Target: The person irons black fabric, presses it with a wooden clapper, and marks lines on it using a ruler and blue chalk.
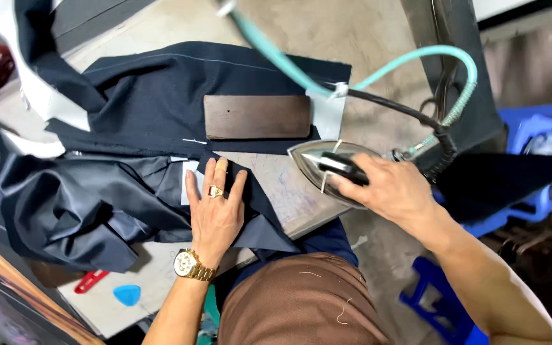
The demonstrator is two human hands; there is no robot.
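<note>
My left hand (215,204), with a ring and a gold wristwatch, lies flat with fingers spread on a dark navy garment (154,96) spread over the ironing table (289,191). My right hand (388,188) grips the black handle of a silver steam iron (321,160), which sits on the table just right of the cloth. A teal hose (365,80) and a black cord run from the iron up and to the right. A brown wooden block (257,117) rests on the garment above my left hand.
Shiny dark lining (78,204) bunches at the left. A blue chalk piece (127,294) and a red clip (89,281) lie at the table's near left corner. Blue plastic stools (531,128) stand at the right, dark fabric draped over one.
</note>
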